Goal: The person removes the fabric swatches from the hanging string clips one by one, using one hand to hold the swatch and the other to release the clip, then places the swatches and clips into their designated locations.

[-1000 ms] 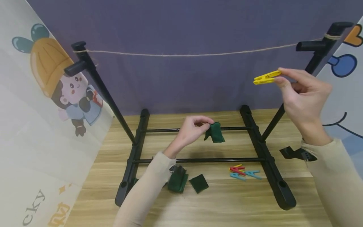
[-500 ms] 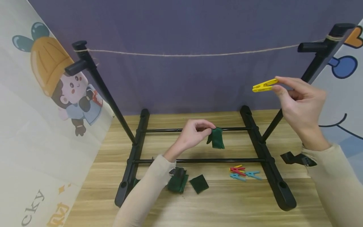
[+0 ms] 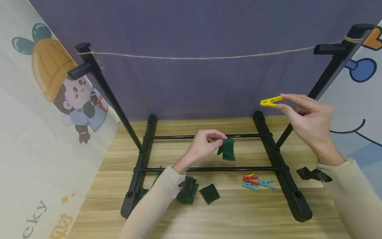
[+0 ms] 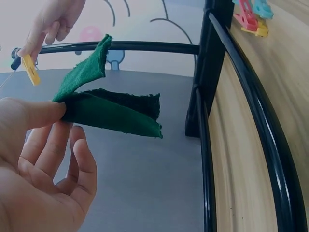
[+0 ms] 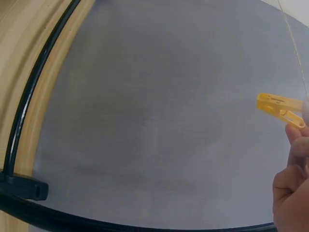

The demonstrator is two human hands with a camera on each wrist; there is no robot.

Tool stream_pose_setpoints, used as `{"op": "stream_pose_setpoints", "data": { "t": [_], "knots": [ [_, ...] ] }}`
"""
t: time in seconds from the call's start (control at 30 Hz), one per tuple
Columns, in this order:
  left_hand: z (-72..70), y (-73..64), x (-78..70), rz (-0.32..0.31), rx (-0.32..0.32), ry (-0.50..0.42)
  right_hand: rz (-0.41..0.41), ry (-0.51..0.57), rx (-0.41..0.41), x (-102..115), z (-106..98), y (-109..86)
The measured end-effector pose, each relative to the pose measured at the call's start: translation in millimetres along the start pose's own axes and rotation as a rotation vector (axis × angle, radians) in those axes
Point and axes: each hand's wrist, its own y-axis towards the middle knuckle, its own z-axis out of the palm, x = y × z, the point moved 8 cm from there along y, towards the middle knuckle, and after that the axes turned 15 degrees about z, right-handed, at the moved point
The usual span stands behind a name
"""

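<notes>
My left hand (image 3: 204,146) pinches a small green cloth (image 3: 228,149) by its upper edge, between thumb and fingers, above the rack's base. In the left wrist view the cloth (image 4: 113,111) hangs folded, its loose flaps spread apart. Higher and to the right, my right hand (image 3: 311,119) pinches a yellow clothespin (image 3: 271,101) by its handle ends, with the nose pointing left. The right wrist view shows that clothespin (image 5: 280,108) with only part of the hand. Above both hands a thin twine line (image 3: 209,58) runs between the two posts of a black rack (image 3: 110,96).
Several red, yellow and blue clothespins (image 3: 250,179) lie on the wooden tabletop (image 3: 232,215) inside the rack's right foot. Green cloth pieces (image 3: 210,193) lie at the front, some partly behind my left forearm. Two black crossbars (image 3: 226,168) join the feet. A purple-grey wall (image 3: 194,89) stands behind.
My right hand has come down and slightly left with the yellow clothespin. My left hand has lowered a little, the green cloth still pinched in it.
</notes>
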Motion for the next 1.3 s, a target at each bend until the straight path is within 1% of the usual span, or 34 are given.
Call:
{"op": "stream_pose_setpoints", "data": {
  "t": [0.17, 0.3, 0.43, 0.57, 0.73, 0.97, 1.13, 1.3],
  "knots": [
    [1.5, -2.0, 2.3, -0.015, 0.002, -0.005, 0.018, -0.024, 0.017, -7.3, 0.0, -3.8],
    [4.0, -3.9, 3.6, -0.015, 0.012, -0.002, 0.029, -0.043, 0.035, -14.1, -0.2, -6.7],
    [4.4, -4.8, 4.1, -0.005, 0.006, 0.009, 0.048, -0.055, 0.064, -20.7, 1.3, -9.9],
    [4.2, -5.8, 5.3, -0.018, -0.002, 0.017, 0.05, -0.055, 0.091, -26.4, 2.5, -12.7],
    [7.0, -7.1, 5.4, -0.029, 0.021, 0.006, 0.057, -0.064, 0.114, -34.4, 2.9, -16.4],
    [10.8, -11.4, 6.0, 0.0, 0.06, -0.017, 0.135, -0.065, 0.16, -46.9, 4.4, -24.2],
    [12.2, -15.2, 7.7, -0.001, 0.071, -0.041, 0.184, -0.086, 0.202, -56.3, 8.0, -29.9],
    [15.6, -19.3, 11.7, -0.029, 0.08, -0.07, 0.175, -0.118, 0.225, -61.3, 11.0, -34.1]
  ]
}}
